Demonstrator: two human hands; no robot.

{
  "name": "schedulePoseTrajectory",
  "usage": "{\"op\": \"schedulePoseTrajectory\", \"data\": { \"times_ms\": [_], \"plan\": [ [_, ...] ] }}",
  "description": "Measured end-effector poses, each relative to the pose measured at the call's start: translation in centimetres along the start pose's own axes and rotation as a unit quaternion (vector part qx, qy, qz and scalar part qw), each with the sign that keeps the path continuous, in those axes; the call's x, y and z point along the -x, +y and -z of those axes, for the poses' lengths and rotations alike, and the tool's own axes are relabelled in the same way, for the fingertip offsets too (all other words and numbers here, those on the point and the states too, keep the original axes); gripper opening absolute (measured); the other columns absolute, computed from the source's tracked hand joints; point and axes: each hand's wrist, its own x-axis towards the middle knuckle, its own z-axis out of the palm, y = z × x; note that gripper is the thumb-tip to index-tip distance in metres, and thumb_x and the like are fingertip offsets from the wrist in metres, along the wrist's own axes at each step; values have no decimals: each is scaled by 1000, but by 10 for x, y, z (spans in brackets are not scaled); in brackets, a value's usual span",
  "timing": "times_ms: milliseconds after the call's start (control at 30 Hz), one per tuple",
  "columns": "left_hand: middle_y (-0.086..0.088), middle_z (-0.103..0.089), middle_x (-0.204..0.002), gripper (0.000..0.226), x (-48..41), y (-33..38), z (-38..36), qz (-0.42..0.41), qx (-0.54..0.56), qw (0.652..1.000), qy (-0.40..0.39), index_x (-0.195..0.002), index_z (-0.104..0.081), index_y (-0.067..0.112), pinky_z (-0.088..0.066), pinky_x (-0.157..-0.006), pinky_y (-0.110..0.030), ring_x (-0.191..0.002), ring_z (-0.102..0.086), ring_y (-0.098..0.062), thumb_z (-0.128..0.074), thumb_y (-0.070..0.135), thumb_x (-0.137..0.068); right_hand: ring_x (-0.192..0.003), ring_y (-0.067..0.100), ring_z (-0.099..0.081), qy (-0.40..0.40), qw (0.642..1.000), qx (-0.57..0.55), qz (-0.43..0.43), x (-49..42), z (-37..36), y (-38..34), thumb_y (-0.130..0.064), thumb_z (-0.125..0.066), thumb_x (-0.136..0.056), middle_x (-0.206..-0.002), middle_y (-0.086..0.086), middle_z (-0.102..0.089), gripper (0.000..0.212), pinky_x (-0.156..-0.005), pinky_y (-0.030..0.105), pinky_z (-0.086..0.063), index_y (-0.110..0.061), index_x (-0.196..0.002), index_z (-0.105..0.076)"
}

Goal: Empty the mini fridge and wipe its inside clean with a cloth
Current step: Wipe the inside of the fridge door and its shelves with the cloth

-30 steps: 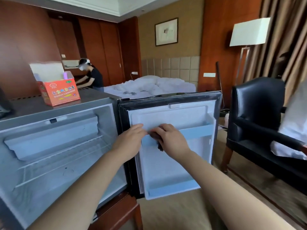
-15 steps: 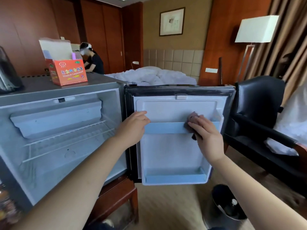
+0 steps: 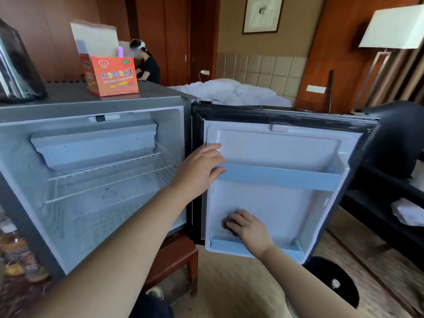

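Right hand [image 3: 249, 228] grasping cloth [image 3: 227, 224] — at lower door bin [image 3: 229, 245], left hand [image 3: 199, 171] on rail [image 3: 280, 177], grip released

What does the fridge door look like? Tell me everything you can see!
The fridge door stands wide open, swung out to the right. Its inside is white plastic with a dark rim along the top. Two pale blue rails cross it, an upper rail and a lower rail; both shelves look empty. The left hand rests on the upper rail's left end. The right hand presses a dark cloth on the panel just above the lower rail.
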Motion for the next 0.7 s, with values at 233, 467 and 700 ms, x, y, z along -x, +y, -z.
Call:
{"op": "schedulePoseTrajectory", "data": {
  "times_ms": [233,467,700],
  "plan": [
    [-3,-69,-91,15,1,-3,-8,-20,-3,999,32,-88,-72,5,-35,-101,-27,-115,-57,-25,-59,14,-85,-95,22,-46,22,995,46,-82,52,56,54,0,-71,-68,-99,4,-68,27,-64,30,-57,-12,-92,-76],
    [-5,-68,-97,14,3,-3,-11,-11,-18,999,35,-92,-70,3,-34,-106,-34,-122,-54,-27,-59,8,-85,-90,25,-49,170,980,35,-96,-44,65,24,-14,-52,-81,-97,7,-69,28,-71,29,-44,-11,-96,-76],
    [2,-42,-147,52,21,12,9,30,-73,994,-69,-140,-46,11,-3,-117,-37,-146,-18,-15,-47,-6,-90,-88,20,-43,-31,999,10,-11,-37,19,-13,-5,-89,-46,-89,4,-65,40,-51,23,-49,-15,-81,-74]
  ]
}}
